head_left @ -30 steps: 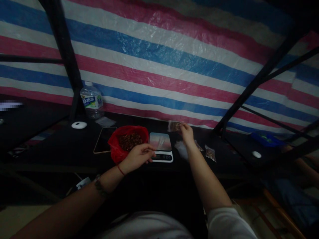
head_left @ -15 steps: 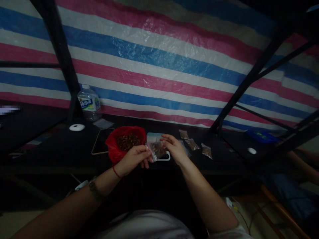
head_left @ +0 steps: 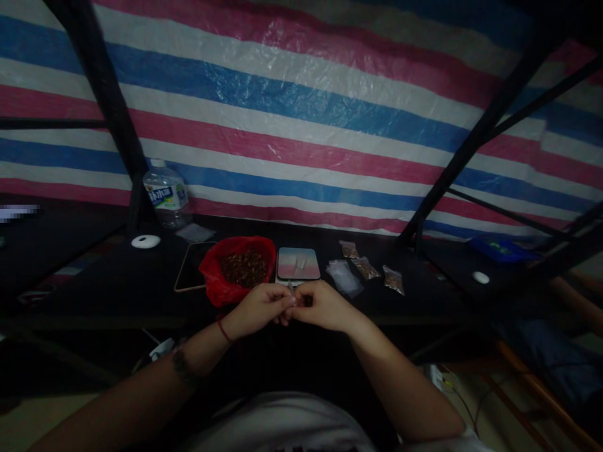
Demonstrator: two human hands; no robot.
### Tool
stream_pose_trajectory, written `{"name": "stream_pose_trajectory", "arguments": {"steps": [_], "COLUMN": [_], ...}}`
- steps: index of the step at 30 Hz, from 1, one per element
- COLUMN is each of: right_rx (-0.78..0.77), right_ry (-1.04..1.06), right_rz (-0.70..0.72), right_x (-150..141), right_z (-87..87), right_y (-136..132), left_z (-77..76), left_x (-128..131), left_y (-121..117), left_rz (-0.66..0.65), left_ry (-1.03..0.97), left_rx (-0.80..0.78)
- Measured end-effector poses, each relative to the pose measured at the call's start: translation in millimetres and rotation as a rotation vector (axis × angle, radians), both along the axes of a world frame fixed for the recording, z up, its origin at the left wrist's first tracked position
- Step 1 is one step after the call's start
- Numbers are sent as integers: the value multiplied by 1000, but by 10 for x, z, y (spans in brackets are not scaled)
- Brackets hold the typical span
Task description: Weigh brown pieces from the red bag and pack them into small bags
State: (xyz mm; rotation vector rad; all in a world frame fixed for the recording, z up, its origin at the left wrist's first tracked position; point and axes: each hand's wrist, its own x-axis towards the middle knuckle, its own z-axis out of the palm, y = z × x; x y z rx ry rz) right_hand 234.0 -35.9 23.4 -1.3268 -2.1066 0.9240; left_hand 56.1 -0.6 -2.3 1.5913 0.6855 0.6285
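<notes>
1. Left hand [head_left: 257,307] and right hand [head_left: 327,306] together at near side of bench [head_left: 141,282]; fingers of both closed in a pinch on a small plastic bag [head_left: 291,288], mostly hidden by them
2. Bag at near edge of scale [head_left: 298,254]; cannot tell if touching
3. Red bag [head_left: 211,285] left of scale, open, brown pieces [head_left: 245,267] inside
4. Right of scale: clear bags [head_left: 346,278] overlapping, three filled packets [head_left: 366,269] beside them

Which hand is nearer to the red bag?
Left. The left hand is by the near right edge of the red bag; the right hand farther right, before the scale.
</notes>
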Motion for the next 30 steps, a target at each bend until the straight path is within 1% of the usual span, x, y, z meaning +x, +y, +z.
{"name": "stream_pose_trajectory", "arguments": {"steps": [6, 9, 11, 13, 14, 17, 19, 20, 22, 24, 27, 30], "right_rx": [-120, -134, -103, -43, -6, 135, 229, 279, 376, 438, 398, 317], "right_ry": [156, 169, 129, 44, -11, -150, -180, -176, -154, -128, -127, -199], "right_rz": [153, 179, 163, 114, 68, -144, -239, -253, -215, -134, -18, 3], "right_x": [102, 115, 103, 80, 68, 45, 39, 36, 23, 1, -23, -19], "right_z": [-9, -26, -46, -67, -76, -99, -105, -103, -89, -67, -43, -47], "right_y": [87, 114, 124, 135, 142, 171, 184, 183, 165, 132, 83, 58], "left_z": [2, 11, 18, 19, 17, 2, -7, -11, -18, -28, -44, -54], "left_x": [-16, -17, -4, 15, 25, 44, 45, 44, 39, 36, 36, 41], "left_y": [15, 19, 15, 12, 14, 31, 46, 51, 56, 49, 17, -35], "left_rz": [-19, -27, -9, 26, 51, 141, 201, 220, 231, 221, 183, 120], "left_ry": [0, 24, 64, 103, 120, 177, 213, 227, 242, 253, 281, 314], "left_rx": [-3, 8, 12, 25, 30, 16, -5, -9, -1, 10, 25, 78]}}
